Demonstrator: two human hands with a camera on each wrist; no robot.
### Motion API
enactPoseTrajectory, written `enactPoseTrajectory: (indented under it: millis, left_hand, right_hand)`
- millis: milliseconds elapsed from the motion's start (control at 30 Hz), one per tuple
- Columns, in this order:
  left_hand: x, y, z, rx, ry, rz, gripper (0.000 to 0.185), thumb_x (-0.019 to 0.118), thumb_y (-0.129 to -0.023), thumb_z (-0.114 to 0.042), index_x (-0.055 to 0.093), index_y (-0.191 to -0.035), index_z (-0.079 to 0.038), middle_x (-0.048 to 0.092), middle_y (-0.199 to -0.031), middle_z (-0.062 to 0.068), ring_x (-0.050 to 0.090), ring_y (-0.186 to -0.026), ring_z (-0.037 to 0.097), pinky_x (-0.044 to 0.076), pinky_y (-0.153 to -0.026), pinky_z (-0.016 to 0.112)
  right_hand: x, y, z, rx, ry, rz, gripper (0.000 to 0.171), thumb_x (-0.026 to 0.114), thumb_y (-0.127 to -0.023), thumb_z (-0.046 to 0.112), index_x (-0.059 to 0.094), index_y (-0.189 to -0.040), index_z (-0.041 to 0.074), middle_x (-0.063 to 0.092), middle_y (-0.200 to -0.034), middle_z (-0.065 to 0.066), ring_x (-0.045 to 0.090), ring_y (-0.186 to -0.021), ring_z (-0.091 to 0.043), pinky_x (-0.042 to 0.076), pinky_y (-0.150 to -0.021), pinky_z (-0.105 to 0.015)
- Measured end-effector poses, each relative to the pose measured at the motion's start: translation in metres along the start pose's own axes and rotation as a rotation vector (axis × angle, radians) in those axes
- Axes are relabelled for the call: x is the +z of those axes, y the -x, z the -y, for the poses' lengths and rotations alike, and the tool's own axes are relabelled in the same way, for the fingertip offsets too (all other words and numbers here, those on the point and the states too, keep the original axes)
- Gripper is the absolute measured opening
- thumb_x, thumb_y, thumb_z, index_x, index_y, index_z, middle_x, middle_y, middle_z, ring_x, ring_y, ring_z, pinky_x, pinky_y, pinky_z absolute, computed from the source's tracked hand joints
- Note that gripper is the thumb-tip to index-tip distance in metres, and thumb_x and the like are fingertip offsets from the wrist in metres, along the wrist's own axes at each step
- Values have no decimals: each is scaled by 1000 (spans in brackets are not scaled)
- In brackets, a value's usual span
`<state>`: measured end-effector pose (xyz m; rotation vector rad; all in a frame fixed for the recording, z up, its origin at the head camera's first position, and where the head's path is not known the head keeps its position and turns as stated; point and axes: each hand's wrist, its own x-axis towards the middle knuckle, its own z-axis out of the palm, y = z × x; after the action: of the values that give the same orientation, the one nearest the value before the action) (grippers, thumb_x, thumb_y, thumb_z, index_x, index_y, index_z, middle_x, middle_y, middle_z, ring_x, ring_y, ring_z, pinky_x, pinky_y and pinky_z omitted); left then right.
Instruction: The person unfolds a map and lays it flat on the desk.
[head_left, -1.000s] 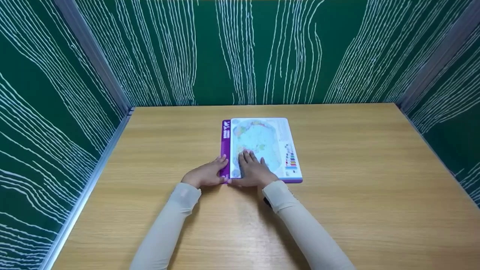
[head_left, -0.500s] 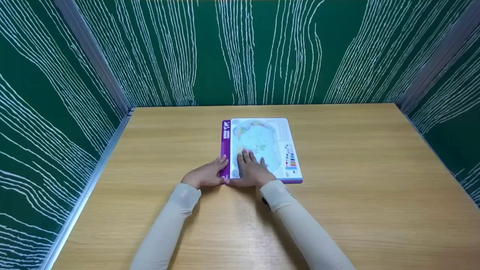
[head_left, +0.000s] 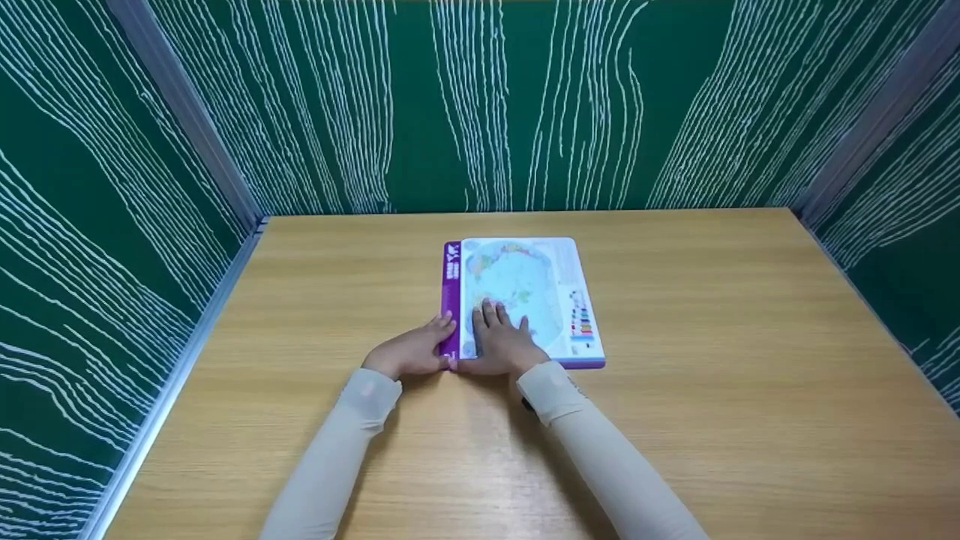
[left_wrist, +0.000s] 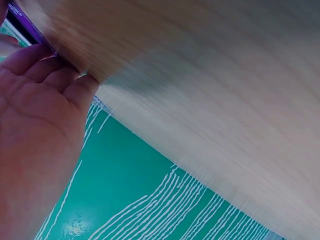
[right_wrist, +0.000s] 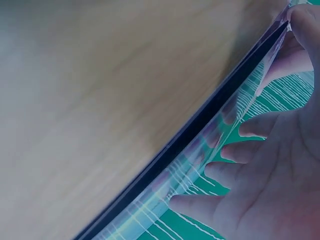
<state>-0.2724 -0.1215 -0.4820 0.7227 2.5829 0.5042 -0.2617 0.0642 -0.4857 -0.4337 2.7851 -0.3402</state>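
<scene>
A flat map board [head_left: 536,285] with a purple strip [head_left: 451,281] down its left side lies on the wooden table [head_left: 712,337]. My right hand [head_left: 501,341] rests flat on the map's near left part, fingers spread and straight. My left hand [head_left: 411,350] lies beside the board's near left corner, its fingertips against the purple strip. In the left wrist view the fingers [left_wrist: 47,70] touch the purple edge [left_wrist: 27,25]. Seen from the right wrist, the spread fingers [right_wrist: 250,127] press on the glossy map surface above the board's dark edge [right_wrist: 200,125].
Green panels with white wavy lines [head_left: 480,97] wall the table on the left, back and right. A metal rail [head_left: 187,352] runs along the table's left edge. Bare wood surrounds the board on all sides.
My right hand and forearm have edged slightly to the left on the map. The left hand and the board have not moved.
</scene>
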Motion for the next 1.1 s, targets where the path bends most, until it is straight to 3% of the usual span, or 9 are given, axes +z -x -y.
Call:
enactPoseTrajectory:
  millis: [367, 700, 1100]
  left_hand:
    - [1, 1, 0, 13, 8, -10, 74, 55, -95, -34, 18, -152, -5, 12, -161, 12, 11, -149, 25, 15, -122, 39]
    - [2, -1, 1, -2, 1, -12, 71, 54, -96, -30, 18, -152, -6, 11, -161, 10, 10, -150, 23, 15, -122, 38]
    - [2, -1, 1, -19, -21, -3, 71, 52, -97, -36, 18, -153, -8, 8, -162, 7, 8, -150, 23, 15, -122, 39]
  right_hand:
    - [-1, 1, 2, -7, 13, 4, 106, 50, -80, 76, 12, -155, 11, 2, -162, -12, 2, -149, -35, 12, -112, -69]
    - [-3, 0, 1, 0, 12, 31, 93, 46, -82, 76, 13, -155, 28, 3, -163, -11, 1, -149, -36, 11, -114, -67]
    - [-6, 3, -1, 11, -22, 47, 89, 44, -82, 78, 12, -154, 35, 3, -163, -7, 1, -150, -34, 10, -115, -65]
